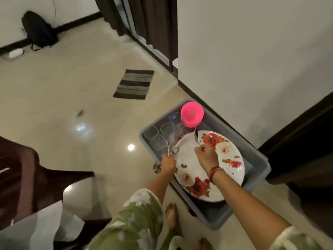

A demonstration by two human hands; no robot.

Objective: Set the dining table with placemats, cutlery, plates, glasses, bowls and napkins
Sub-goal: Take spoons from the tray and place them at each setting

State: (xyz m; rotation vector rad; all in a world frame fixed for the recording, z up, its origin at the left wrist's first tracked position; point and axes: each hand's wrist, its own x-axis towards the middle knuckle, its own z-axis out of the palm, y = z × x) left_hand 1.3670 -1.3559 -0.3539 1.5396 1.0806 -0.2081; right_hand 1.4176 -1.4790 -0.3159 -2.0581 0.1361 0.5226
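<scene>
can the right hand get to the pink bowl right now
Probably yes: the pink bowl sits uncovered at the far end of the bin, just beyond the right hand, with nothing over it. But that hand grips a spoon, so its grasp would be awkward.

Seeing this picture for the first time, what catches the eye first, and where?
The bright pink bowl at the far end of the grey tub on the floor, and the rose-patterned plate filling its near half. There the left hand grips a bunch of cutlery, the right hand one spoon.
</scene>
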